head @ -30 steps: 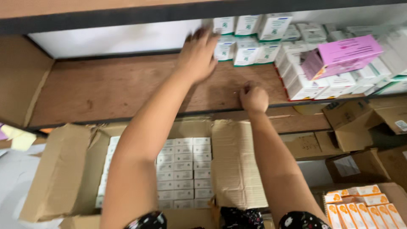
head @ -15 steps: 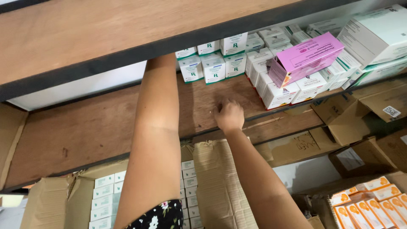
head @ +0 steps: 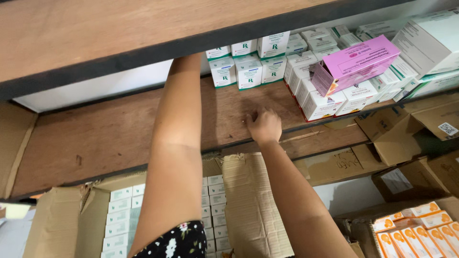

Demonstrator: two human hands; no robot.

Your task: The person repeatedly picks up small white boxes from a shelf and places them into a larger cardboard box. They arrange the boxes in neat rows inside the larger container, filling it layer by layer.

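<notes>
On the shelf edge (head: 143, 138), right hand (head: 264, 125) rests empty; left hand hidden.

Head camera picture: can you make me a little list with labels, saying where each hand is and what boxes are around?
left hand: hidden behind the upper shelf board; only the forearm shows, reaching up and back
right hand: resting on the wooden shelf, fingers curled, holding nothing visible
nearest boxes: white-and-green boxes stacked at the shelf's back
pink box: lying tilted on top of white boxes, right side
below: open cardboard carton filled with small white boxes
bottom right: orange-and-white boxes
</notes>
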